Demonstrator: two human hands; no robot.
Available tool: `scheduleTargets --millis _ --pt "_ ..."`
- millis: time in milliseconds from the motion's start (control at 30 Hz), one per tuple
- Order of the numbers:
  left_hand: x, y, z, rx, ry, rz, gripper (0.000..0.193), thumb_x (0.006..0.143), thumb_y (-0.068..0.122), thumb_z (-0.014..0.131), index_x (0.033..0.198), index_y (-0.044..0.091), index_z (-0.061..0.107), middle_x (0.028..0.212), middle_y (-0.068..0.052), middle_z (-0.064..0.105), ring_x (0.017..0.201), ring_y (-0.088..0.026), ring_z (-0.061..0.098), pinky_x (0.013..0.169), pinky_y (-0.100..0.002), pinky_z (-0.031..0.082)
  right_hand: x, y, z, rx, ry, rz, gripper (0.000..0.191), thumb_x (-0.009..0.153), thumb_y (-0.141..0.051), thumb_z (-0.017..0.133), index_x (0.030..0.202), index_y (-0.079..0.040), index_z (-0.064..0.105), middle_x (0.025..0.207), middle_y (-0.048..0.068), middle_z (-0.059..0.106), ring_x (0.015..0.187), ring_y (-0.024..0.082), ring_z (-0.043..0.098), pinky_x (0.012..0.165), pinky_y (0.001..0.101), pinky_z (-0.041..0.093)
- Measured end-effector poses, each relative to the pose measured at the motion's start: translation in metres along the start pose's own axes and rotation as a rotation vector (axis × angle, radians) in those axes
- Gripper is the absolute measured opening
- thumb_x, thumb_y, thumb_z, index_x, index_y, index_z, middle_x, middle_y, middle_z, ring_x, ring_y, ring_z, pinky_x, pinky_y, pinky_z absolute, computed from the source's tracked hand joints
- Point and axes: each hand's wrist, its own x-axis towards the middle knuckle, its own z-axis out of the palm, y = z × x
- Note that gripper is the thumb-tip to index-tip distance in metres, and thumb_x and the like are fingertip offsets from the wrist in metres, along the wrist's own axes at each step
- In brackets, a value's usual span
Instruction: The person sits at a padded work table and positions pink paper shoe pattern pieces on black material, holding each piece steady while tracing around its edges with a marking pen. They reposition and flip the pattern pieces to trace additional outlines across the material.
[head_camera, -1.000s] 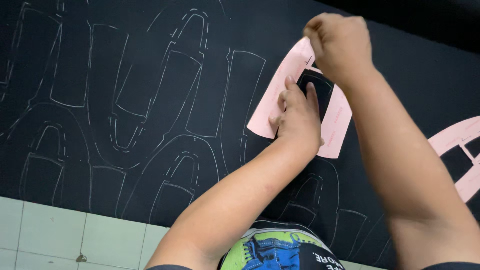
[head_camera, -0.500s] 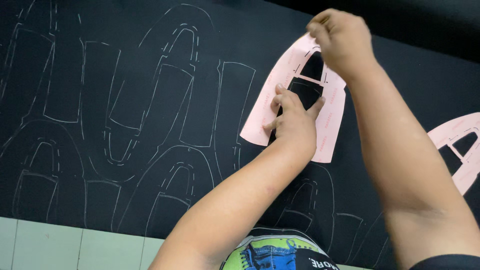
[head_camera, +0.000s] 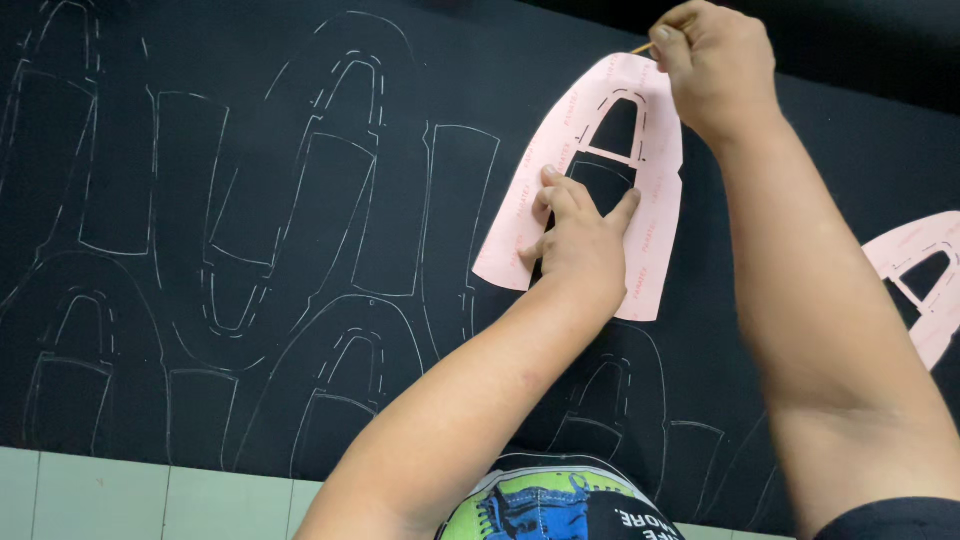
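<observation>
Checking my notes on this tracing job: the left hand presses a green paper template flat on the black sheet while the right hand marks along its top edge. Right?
Not quite: the paper template is pink, not green, as the head view shows. The left hand does press it on the black sheet, and the right hand marks at its top.

The left hand (head_camera: 575, 235) reaches forward on a bare, outstretched forearm, fingers (head_camera: 560, 195) spread and pressed flat. The right hand (head_camera: 715, 60) is raised higher than the left hand, closed in a pinch, wrist bent.

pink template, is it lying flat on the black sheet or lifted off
Flat. The pink template lies spread on the black sheet, with the left hand pressing its middle. No raised edge shows.
</observation>
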Motion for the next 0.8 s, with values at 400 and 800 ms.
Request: scheduleTargets --millis 400,800 --pt "-0.002 -0.002 -0.003 -0.008 -0.017 0.014 0.095 0.088 0.039 0.070 0.163 0.041 0.011 0.152 -0.053 0.007 0.131 -0.059 0.031 0.074 -0.052 0.061 -0.061 0.040 -0.013 0.171 0.005 0.197 0.018 0.111 -0.012 0.059 0.112 -0.002 0.074 0.093 0.007 0.075 0.084 0.016 0.075 0.078 0.0296 0.058" --pt "-0.010 -0.002 -0.013 -0.106 -0.050 -0.015 0.102 0.081 0.043 0.079 0.161 0.043 0.014 0.155 -0.049 0.004 0.137 -0.056 0.028 0.080 -0.055 0.060 -0.117 0.023 -0.023 0.213 -0.004 0.316 0.018 0.111 -0.013 0.062 0.110 0.000 0.074 0.093 0.009 0.076 0.083 0.016 0.074 0.077 0.0284 0.058"
